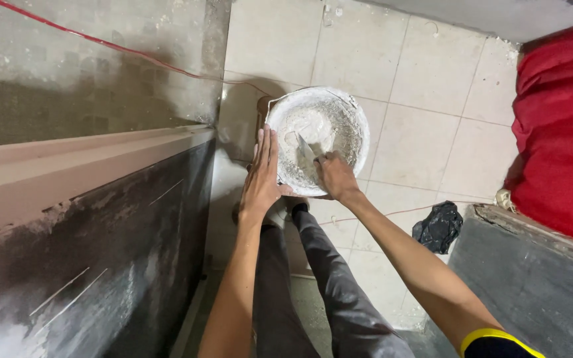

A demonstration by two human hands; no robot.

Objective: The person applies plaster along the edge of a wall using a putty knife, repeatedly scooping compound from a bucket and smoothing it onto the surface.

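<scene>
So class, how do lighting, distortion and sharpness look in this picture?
Head view: wide-angle bending at the edges; glare on the glossy wall tiles; the bucket is bright and fairly sharp; the left hand and right hand are evenly lit.

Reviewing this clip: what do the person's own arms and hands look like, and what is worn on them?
Both forearms are bare, slim and long. The left hand wears no glove, ring or watch; its arm shows no sleeve within the frame. The right hand is also ungloved, dusted with pale powder at the fingers. The right arm ends in a dark short sleeve with a yellow trimmed cuff.
</scene>
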